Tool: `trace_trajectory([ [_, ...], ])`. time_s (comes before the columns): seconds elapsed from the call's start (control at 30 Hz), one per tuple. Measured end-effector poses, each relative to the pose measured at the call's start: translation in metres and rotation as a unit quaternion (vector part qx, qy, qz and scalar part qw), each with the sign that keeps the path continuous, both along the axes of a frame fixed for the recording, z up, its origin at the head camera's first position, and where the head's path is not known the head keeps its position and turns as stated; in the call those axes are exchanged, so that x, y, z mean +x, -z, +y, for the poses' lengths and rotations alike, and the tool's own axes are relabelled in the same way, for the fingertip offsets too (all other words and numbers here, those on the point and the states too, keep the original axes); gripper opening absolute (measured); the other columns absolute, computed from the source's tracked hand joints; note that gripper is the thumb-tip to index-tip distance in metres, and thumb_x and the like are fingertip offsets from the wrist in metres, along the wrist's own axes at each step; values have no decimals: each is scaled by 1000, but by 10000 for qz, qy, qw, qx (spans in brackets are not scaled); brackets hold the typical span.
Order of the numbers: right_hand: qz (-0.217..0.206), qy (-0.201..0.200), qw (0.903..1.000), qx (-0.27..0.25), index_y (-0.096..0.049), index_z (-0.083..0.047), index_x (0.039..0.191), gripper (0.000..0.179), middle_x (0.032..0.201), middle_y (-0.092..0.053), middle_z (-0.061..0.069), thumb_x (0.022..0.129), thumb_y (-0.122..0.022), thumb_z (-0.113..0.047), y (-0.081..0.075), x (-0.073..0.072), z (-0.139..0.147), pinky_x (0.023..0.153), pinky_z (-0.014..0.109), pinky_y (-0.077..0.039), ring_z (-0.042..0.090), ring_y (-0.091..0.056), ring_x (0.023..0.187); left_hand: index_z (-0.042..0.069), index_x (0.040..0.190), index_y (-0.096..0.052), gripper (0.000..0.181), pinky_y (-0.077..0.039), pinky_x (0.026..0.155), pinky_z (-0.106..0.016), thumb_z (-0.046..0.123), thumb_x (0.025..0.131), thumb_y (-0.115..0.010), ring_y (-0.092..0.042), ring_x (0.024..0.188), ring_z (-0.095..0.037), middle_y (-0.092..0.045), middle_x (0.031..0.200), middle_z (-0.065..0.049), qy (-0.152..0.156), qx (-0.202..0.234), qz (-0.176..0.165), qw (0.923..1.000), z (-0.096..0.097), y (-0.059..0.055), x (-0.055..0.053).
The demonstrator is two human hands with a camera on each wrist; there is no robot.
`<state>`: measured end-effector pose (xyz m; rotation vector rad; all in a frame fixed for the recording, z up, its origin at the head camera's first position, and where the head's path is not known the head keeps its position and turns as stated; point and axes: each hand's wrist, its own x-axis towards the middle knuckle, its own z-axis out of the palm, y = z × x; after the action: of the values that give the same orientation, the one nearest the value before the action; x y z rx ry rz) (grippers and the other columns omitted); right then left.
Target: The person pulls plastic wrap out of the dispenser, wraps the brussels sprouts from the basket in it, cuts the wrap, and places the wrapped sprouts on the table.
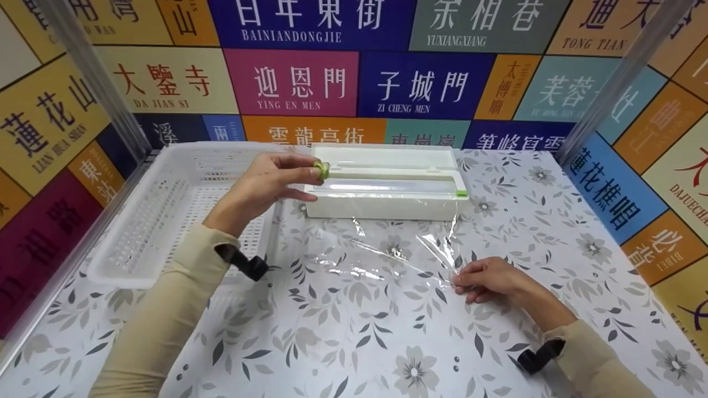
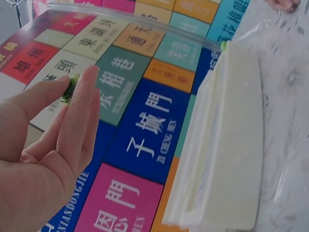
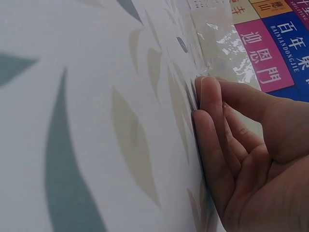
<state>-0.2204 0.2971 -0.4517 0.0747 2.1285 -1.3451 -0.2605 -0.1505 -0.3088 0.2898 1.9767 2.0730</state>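
My left hand (image 1: 260, 185) pinches a small green piece (image 1: 321, 169) between thumb and fingertips, just above the left end of a white cling film box (image 1: 381, 208). In the left wrist view the green piece (image 2: 71, 89) shows dark and light green, mostly hidden by the fingers; I cannot tell its kind. The box's lid (image 1: 384, 156) is raised at the back, and a film roll (image 1: 387, 186) lies inside. From it a clear sheet of cling film (image 1: 381, 251) stretches forward over the tablecloth. My right hand (image 1: 494, 279) pinches the sheet's front right corner, low over the cloth.
A white perforated plastic basket (image 1: 105, 264) stands on the left, partly behind my left arm. A green tab (image 1: 461, 193) sits at the box's right end. The flowered tablecloth (image 1: 415, 370) covers the table. Panels with printed signs (image 1: 296, 83) rise at the back and both sides.
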Motion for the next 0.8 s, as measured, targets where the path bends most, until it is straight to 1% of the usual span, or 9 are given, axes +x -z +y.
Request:
trace_trajectory([
  [0.13, 25, -15, 10000, 38, -72, -8, 102, 23, 86, -77, 0, 89, -76, -26, 1, 0, 0, 59, 20, -59, 7, -70, 65, -5, 127, -60, 39, -64, 84, -39, 7, 92, -71, -70, 106, -25, -69, 116, -13, 203, -39, -56, 9998, 15, 3, 4],
  [0.37, 95, -77, 9998, 144, -70, -4, 108, 27, 88, -77, 1, 91, -73, -25, 0, 0, 0, 61, 21, -60, 8, -70, 66, 2, 122, -67, 35, -64, 79, -39, 11, 89, -76, -72, 106, -27, -72, 116, -15, 233, -326, -158, 9991, 40, 10, 12],
  [0.5, 56, -73, 9999, 92, -70, -5, 109, 27, 88, -77, 2, 91, -74, -25, 0, 1, -1, 60, 20, -60, 8, -70, 66, 1, 120, -67, 33, -65, 78, -39, 9, 89, -75, -72, 106, -30, -73, 114, -14, 295, -266, -269, 9988, 51, 16, 17],
  [0.63, 24, -37, 10000, 76, -70, -6, 107, 27, 88, -77, 2, 89, -75, -27, 1, 1, -1, 60, 20, -59, 8, -70, 66, -1, 118, -69, 29, -65, 77, -39, 7, 90, -74, -73, 101, -28, -74, 112, -16, 383, -206, -443, 9981, 63, 26, 20],
  [0.73, 5, 11, 10000, 25, -71, -5, 106, 27, 87, -77, 1, 89, -76, -26, 1, 1, 0, 59, 19, -59, 8, -70, 65, -1, 117, -70, 28, -65, 76, -38, 6, 90, -73, -74, 97, -24, -74, 111, -16, 422, -224, -588, 9971, 72, 38, 21],
  [0.8, -17, 65, 10000, -14, -71, -6, 105, 26, 86, -77, 1, 88, -76, -25, 1, 1, 0, 58, 19, -59, 8, -70, 64, -2, 116, -70, 27, -65, 77, -38, 4, 89, -73, -74, 96, -24, -73, 111, -16, 452, -203, -664, 9966, 78, 48, 22],
])
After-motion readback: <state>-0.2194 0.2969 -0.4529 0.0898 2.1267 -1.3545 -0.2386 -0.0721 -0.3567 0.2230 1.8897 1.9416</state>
